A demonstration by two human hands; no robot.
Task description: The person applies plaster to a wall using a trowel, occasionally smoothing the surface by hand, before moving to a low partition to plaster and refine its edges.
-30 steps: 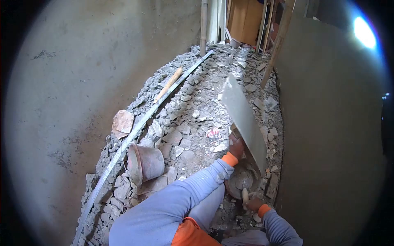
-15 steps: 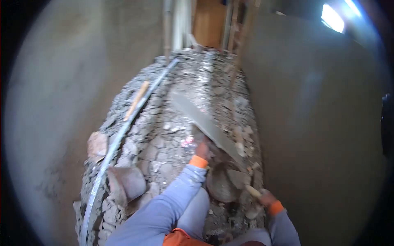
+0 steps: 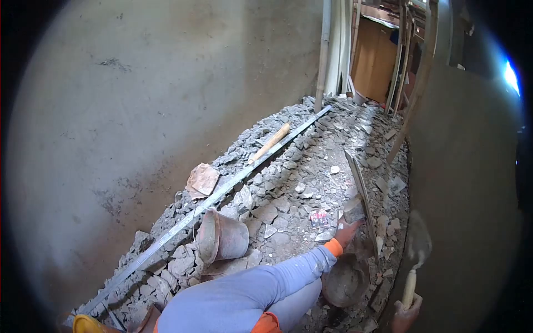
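Observation:
My left hand [image 3: 348, 232] grips a long plastering float [image 3: 361, 191] by its back. Its narrow board stands nearly edge-on above the rubble. Just below this hand, a round mortar pan [image 3: 343, 284] rests on the debris. At the lower right, my right hand [image 3: 407, 317] is wrapped around the pale wooden handle of a trowel [image 3: 419, 244]. The trowel's blade points up and overlaps the right-hand wall [image 3: 461, 183] in this view, with grey mortar on it.
Broken rubble [image 3: 277, 211] covers the narrow floor. A long metal straightedge [image 3: 222, 191] lies along the left, beside a wooden stick [image 3: 270, 143]. Left of me, a bucket [image 3: 230, 238] lies tipped. Bamboo poles [image 3: 416, 83] lean near a brown door [image 3: 372, 58].
The view has swung left. My right hand has lifted the trowel from the mortar pan to beside the right wall. The float in my left hand has turned more edge-on.

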